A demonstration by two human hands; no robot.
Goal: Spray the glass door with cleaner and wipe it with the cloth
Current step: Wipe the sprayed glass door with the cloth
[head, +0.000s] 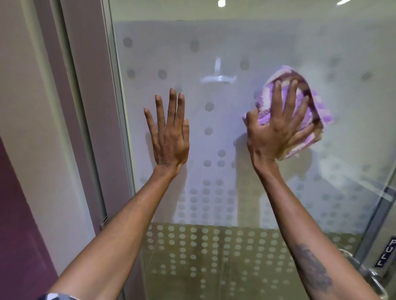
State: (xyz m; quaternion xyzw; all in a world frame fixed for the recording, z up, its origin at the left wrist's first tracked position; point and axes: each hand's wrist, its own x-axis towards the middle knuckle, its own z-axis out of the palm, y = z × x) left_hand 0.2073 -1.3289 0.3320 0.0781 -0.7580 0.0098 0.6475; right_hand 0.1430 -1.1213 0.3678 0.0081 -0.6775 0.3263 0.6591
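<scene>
Glass door, left hand flat, right hand pressing cloth

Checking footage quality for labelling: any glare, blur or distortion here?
Head view: ceiling lights glare at the top of the glass door; the purple cloth under the right hand looks slightly motion-blurred, the left hand sharp; the wide-angle lens bows the door frame.

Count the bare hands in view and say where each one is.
2. The left hand lies flat on the frosted, dotted glass door; the right hand presses a bunched purple terry cloth against it, further right.
</scene>
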